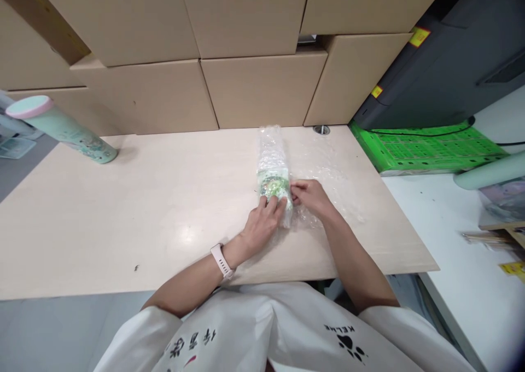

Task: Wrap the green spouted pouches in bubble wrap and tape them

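A green printed cylinder [272, 167] lies lengthwise on the pale wooden table [143, 208], rolled in clear bubble wrap [324, 169] that spreads to its right. My left hand [262, 227], with a white watch on the wrist, rests its curled fingers on the near end of the wrapped cylinder. My right hand [309, 196] pinches the wrap right beside that same end. Both hands touch the bundle.
A second green cylinder with a pink lid [61, 127] lies at the table's far left. Stacked cardboard boxes [246, 60] wall off the back. A green crate [426, 150] and a dark machine [451, 60] stand at the right, beside a white table [459, 251].
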### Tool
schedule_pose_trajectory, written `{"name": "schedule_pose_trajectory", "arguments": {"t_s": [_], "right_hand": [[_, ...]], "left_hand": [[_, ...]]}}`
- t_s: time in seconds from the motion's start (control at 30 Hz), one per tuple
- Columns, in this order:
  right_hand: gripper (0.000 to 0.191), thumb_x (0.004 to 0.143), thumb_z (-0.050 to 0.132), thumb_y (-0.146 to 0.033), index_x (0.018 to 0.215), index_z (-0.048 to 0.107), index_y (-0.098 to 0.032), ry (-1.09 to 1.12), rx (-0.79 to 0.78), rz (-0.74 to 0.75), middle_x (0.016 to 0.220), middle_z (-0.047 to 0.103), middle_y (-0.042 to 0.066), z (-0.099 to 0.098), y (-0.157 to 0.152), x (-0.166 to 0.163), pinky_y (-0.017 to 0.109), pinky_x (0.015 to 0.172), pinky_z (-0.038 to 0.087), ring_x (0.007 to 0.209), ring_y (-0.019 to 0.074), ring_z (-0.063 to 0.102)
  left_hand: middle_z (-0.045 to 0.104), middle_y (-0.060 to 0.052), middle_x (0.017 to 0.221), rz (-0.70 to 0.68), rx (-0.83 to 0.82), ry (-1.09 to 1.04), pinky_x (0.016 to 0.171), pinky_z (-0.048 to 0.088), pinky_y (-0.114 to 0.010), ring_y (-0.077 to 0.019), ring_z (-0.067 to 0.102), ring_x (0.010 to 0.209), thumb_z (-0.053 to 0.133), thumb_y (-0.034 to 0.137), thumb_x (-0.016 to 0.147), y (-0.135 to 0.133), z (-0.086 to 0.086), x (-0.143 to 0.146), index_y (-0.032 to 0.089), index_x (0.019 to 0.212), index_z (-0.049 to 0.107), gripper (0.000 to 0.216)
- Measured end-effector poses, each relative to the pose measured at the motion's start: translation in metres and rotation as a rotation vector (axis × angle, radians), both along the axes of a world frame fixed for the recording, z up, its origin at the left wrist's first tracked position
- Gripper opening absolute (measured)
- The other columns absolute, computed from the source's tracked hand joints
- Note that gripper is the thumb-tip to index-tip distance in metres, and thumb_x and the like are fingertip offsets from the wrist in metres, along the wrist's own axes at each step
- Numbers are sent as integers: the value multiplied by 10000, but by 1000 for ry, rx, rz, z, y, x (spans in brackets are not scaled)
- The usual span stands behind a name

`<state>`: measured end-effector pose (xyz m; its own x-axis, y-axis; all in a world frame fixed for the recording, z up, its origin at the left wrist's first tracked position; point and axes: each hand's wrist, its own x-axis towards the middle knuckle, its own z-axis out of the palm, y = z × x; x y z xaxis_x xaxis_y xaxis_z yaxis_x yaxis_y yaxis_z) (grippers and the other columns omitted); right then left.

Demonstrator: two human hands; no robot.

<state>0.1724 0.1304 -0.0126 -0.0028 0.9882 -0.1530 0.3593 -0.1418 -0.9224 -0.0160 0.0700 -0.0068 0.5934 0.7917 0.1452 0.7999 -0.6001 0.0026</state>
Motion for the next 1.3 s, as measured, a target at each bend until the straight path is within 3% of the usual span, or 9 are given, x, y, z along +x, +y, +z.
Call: {"name": "schedule_pose_trajectory", "arguments": {"t_s": [0.17, 0.33, 0.47, 0.63, 0.7, 0.87, 1.0, 1.13, 1.3], "right_hand": [[366, 863, 493, -375, 1085, 693, -164, -1, 254, -240, 861, 681, 49, 7, -3, -6, 288, 617, 545, 650, 140, 606], [241, 893, 524, -249, 1007, 736, -229, -178, 397, 206, 1026, 674, 68, 8, -15, -31, 356, 839, 533, 993, 210, 630], [294, 946, 494, -259, 1142, 712, -241, -199, 358, 285, 1112, 630, 85, 7, -17, -31, 392, 889, 522, 1042, 217, 608], [339, 969, 477, -265, 1249, 667, -288, -213, 347, 331, 1225, 612, 73, 9, -18, -28, 451, 1016, 470, 1186, 235, 538], [352, 970, 482, -278, 1281, 647, -287, -202, 350, 332, 1282, 596, 74, 8, -19, -29, 475, 1066, 436, 1235, 239, 508], [423, 952, 537, -440, 1349, 593, -303, -5, 280, 339, 1396, 547, 75, 11, -20, -31, 464, 1132, 390, 1337, 244, 474], [576, 968, 444, -594, 1458, 483, -292, 296, 82, 446, 1468, 516, 80, 22, -26, -36, 394, 1079, 451, 1341, 238, 499], [584, 976, 395, -621, 1459, 465, -301, 490, -98, 464, 1311, 642, 64, 30, -33, -42, 354, 957, 523, 1167, 218, 619], [458, 958, 465, -586, 1188, 637, -228, 458, -145, 349, 969, 698, 44, 25, -29, -36, 288, 777, 520, 861, 182, 649]], "left_hand": [[577, -160, 1128, 32, -64, 95, 628, 592, -299, -285, 559, 1106, 364, 33, 942, -9, 8, 8, 116, 1330, 522, 427], [568, -160, 1229, 36, -277, -95, 755, 601, -394, -330, 505, 1214, 551, 96, 878, 1, 20, -6, 170, 1271, 592, 402], [508, -88, 1404, -121, -585, -599, 951, 541, -428, -295, 471, 1304, 639, 113, 772, 18, 26, -38, 287, 1315, 583, 573], [558, -122, 1316, 470, -514, -1149, 980, 500, -446, -263, 542, 1196, 624, 147, 747, 33, 14, -56, 208, 1273, 572, 532], [598, -126, 1219, 648, -688, -1352, 898, 541, -426, -227, 621, 1028, 670, 172, 715, 36, 12, -54, 174, 1297, 520, 601], [631, -30, 828, 542, -1155, -1681, 619, 552, -300, -126, 596, 621, 705, 291, 720, 36, 19, -48, 128, 1221, 538, 552], [622, -84, 1078, 251, -876, -1626, 768, 559, -321, -168, 632, 887, 632, 374, 855, 30, 23, -49, 182, 1317, 535, 509], [510, -124, 1329, -24, -410, -1058, 1111, 393, -505, -273, 468, 1290, 622, 389, 904, 19, 16, -47, 267, 1481, 423, 622], [334, -210, 1517, -144, -99, -572, 1172, 273, -614, -380, 168, 1507, 631, 401, 905, 13, -6, -35, 200, 1592, 105, 888]]}}
